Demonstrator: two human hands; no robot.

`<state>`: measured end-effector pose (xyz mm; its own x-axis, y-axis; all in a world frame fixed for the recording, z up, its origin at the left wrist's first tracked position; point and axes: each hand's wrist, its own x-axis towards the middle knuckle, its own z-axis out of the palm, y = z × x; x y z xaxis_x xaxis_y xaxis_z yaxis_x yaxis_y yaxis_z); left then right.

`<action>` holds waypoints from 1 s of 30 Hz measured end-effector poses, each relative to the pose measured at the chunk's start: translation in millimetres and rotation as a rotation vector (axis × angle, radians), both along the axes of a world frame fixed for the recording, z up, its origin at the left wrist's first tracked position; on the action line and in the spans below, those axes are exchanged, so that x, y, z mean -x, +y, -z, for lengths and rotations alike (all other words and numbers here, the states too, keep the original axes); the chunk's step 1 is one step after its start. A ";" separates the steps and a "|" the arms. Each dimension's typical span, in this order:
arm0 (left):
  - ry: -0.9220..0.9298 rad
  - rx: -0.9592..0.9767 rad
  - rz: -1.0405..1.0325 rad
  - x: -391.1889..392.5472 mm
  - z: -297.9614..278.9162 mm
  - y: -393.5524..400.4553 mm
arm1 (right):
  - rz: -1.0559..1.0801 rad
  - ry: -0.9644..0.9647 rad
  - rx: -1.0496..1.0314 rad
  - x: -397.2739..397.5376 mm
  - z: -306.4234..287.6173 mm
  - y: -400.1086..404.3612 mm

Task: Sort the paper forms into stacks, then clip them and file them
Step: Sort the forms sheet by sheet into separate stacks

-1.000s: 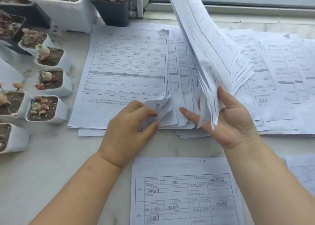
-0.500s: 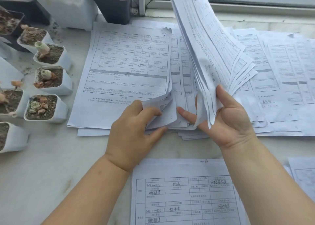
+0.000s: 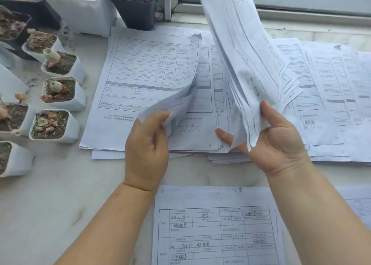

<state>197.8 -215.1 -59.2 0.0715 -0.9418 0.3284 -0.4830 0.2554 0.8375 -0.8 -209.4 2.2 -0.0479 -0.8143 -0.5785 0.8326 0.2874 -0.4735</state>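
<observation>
Paper forms [image 3: 148, 80] lie spread over the desk [image 3: 50, 204], from nine o'clock to three o'clock. The left hand [image 3: 146, 144] pinches the bottom corner of the top sheet [image 3: 170, 106] and curls it up. The right hand [image 3: 277, 140] has its grip closed on a bunch [image 3: 247, 68] that stands up toward twelve o'clock. Paper is thin, light and floppy. It bends and can tear or slide away. Best to hold a sheet by a corner or edge. Small pots [image 3: 54, 126] sit at nine o'clock. One more form [image 3: 216, 224] lies at six o'clock.

2 hands [image 3: 147, 144], ~10 pots [image 3: 58, 126]
</observation>
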 end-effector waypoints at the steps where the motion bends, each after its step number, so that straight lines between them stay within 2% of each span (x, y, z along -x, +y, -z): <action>1: 0.006 0.014 -0.022 -0.2 -0.6 0.1 | 0.006 0.046 -0.002 3.4 -2.3 0.0; 3: 0.087 0.000 -0.115 0.3 -5.1 -1.0 | 0.034 0.217 -0.036 16.6 -10.2 3.7; 5: 0.287 -0.087 -0.322 -1.8 -8.1 -6.9 | -0.013 0.491 -0.050 32.8 -20.2 11.8; 7: 0.599 -0.178 -0.515 -8.5 -9.8 -13.4 | -0.128 0.738 -0.077 50.3 -29.7 22.2; 8: 0.755 -0.189 -0.563 -13.0 -12.1 -15.5 | -0.199 0.802 -0.085 58.7 -34.1 26.2; 10: 0.912 -0.154 -0.589 -23.3 -18.4 -18.5 | -0.405 0.873 -0.116 66.9 -43.0 26.3; 12: 0.870 -0.090 -0.562 -30.1 -27.9 -18.2 | -0.606 0.964 -0.157 59.5 -47.6 14.5; 16: 0.713 0.007 -0.488 -37.8 -45.4 -18.8 | -0.672 1.002 -0.175 12.3 -34.3 -30.8; 21: 0.650 0.025 -0.437 -41.3 -48.8 -25.6 | -0.795 0.983 -0.231 -32.1 -8.7 -65.8; 24: 0.469 -0.009 -0.372 -35.4 -41.2 -23.3 | -0.778 1.014 -0.274 -30.8 2.4 -68.4; 26: 0.343 -0.078 -0.297 -25.8 -32.2 -17.2 | -0.690 0.992 -0.262 -25.6 9.8 -65.7; 28: 0.241 -0.182 -0.157 -15.1 -20.3 -9.8 | -0.615 0.971 -0.236 -21.6 15.6 -60.7; 30: 0.048 -0.237 -0.008 -7.0 -9.7 -4.2 | -0.596 0.999 -0.207 -22.5 15.7 -53.4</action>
